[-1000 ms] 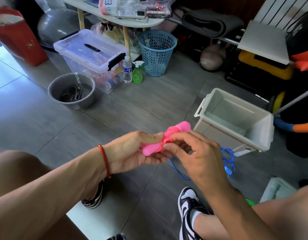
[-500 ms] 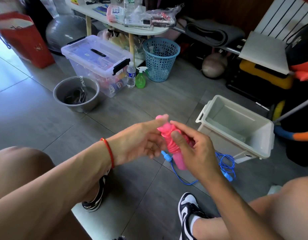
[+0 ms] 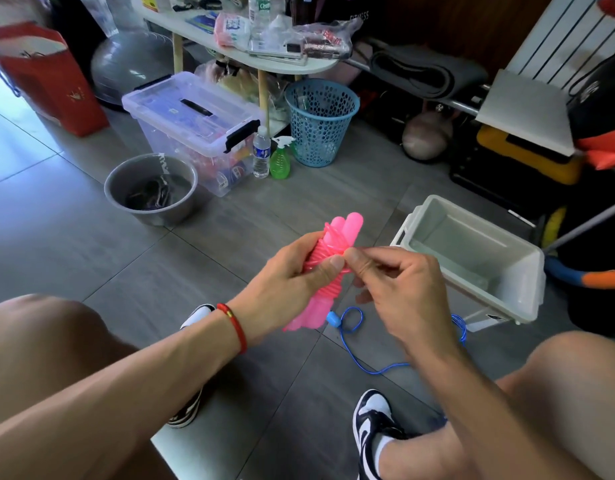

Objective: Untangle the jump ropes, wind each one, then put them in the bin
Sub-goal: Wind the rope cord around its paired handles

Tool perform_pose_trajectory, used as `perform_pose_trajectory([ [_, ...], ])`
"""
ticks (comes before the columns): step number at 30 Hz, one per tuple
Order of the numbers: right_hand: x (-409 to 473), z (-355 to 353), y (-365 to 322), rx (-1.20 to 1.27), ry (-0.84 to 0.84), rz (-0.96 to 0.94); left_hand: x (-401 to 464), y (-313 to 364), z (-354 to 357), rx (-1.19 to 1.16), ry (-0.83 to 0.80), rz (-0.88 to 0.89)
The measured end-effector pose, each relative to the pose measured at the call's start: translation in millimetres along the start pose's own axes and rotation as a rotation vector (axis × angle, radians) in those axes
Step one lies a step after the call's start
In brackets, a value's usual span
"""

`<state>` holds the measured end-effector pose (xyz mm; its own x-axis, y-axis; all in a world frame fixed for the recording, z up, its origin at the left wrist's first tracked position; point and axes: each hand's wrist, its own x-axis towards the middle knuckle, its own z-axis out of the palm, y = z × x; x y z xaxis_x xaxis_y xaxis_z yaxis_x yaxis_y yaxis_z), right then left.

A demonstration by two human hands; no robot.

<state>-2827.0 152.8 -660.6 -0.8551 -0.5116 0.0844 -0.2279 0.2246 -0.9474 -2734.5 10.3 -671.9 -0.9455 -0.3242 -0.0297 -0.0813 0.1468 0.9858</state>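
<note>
The pink rope (image 3: 328,268) has swung upright since a second ago — left hand (image 3: 292,275) grips the bundle, right hand (image 3: 399,289) pinches its loose end (winding nearly finished); bin (image 3: 527,271) waits mid-right.

I see my left hand (image 3: 292,275) gripping the pink jump rope (image 3: 328,261), its cord coiled round the paired handles, tilted toward one o'clock. My right hand (image 3: 399,289) pinches the cord near the upper end. Below them the blue jump rope (image 3: 361,348) lies loose on the grey floor (image 3: 91,244). The white bin (image 3: 527,271) stands open at three o'clock.
</note>
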Motion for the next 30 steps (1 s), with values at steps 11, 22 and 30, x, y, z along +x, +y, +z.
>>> perform_pose_trajectory([
  [11,30.9,-13.1,-13.1,-0.111,-0.125,-0.392,15.8,28.8,-3.1,-0.185,0.050,-0.083],
  [22,39.2,-4.4,0.4,0.090,-0.128,-0.135,18.5,25.0,-4.9,0.144,0.073,-0.011],
  [30,33.5,5.6,10.0,-0.233,0.010,-0.464,22.2,19.9,-5.6,0.344,0.102,0.060],
])
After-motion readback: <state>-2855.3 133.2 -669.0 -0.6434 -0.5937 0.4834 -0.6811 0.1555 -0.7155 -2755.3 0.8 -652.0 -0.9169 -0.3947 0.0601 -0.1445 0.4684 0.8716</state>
